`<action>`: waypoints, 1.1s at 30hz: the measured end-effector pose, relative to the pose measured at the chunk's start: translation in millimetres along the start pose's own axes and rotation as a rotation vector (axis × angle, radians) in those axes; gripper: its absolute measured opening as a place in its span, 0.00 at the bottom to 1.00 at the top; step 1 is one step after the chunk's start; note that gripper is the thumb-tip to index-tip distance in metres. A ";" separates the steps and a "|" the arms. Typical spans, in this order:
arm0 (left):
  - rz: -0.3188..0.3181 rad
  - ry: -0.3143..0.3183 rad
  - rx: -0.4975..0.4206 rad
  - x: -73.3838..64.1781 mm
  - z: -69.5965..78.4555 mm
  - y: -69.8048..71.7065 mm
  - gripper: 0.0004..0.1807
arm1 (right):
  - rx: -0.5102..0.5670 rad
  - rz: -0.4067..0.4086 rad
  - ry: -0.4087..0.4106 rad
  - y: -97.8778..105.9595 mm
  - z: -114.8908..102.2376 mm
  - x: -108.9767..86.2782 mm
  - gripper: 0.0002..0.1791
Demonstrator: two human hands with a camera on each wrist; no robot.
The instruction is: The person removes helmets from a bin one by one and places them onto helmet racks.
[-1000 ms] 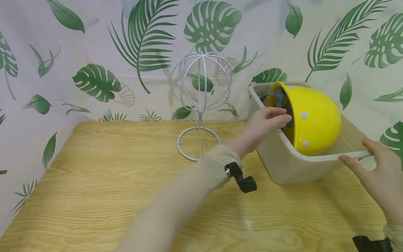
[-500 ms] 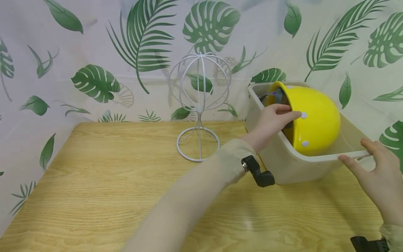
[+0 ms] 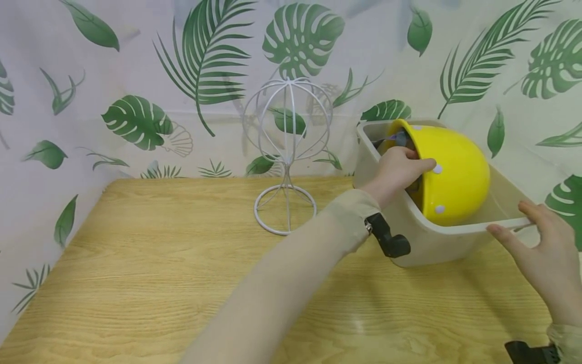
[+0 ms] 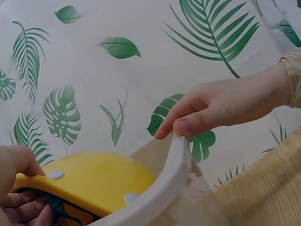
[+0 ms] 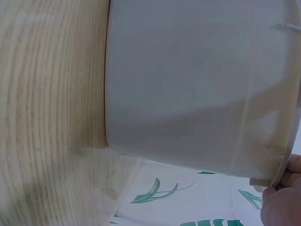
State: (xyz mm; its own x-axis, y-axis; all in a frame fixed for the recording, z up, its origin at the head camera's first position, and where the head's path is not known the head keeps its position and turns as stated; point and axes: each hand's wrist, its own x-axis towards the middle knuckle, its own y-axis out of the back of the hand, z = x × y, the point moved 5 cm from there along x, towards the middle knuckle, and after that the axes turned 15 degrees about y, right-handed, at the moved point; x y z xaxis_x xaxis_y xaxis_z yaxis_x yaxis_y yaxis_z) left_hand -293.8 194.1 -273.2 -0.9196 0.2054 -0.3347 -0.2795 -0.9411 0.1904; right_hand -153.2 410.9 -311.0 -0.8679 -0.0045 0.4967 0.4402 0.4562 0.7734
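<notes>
A yellow helmet (image 3: 459, 172) with white round studs lies on its side in a white plastic bin (image 3: 427, 247), its opening turned to the left. My left hand (image 3: 396, 169) grips the helmet's rim, thumb on the outer shell and fingers inside the opening. In the left wrist view those curled fingers (image 4: 28, 207) show under the yellow edge, beside dark lining. My right hand (image 3: 543, 253) holds the bin's near right rim between thumb and fingers. From the right wrist, the bin's outer wall (image 5: 188, 84) fills most of the view, with the right hand (image 5: 284, 197) at the rim's corner.
Left of the bin, a white wire stand (image 3: 288, 156) with a round cage top and ring base stands toward the back of the wooden table (image 3: 159, 263). A white cloth backdrop (image 3: 218, 146) with green leaf prints hangs behind and at the sides.
My left hand has moved right to the helmet's opening and taken hold of its rim. The right hand stays on the bin rim, and the helmet lies as before.
</notes>
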 end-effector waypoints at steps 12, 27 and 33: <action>0.048 0.049 -0.060 -0.6 1.2 -6.7 0.11 | -0.001 0.015 0.015 3.7 2.2 0.6 0.38; 0.035 -0.028 -0.281 1.0 9.5 4.5 0.07 | 0.005 0.014 0.034 5.6 0.0 1.2 0.39; -0.078 -0.066 -0.432 0.3 13.8 12.6 0.07 | 0.014 0.011 0.024 7.5 0.4 2.9 0.40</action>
State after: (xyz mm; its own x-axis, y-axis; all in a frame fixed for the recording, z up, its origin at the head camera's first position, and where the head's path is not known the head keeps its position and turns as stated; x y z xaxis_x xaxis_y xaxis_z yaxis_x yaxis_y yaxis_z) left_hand -301.4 186.1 -258.1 -0.9199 0.2835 -0.2708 -0.2204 -0.9452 -0.2409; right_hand -152.5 414.6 -303.9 -0.8571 -0.0204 0.5148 0.4466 0.4686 0.7622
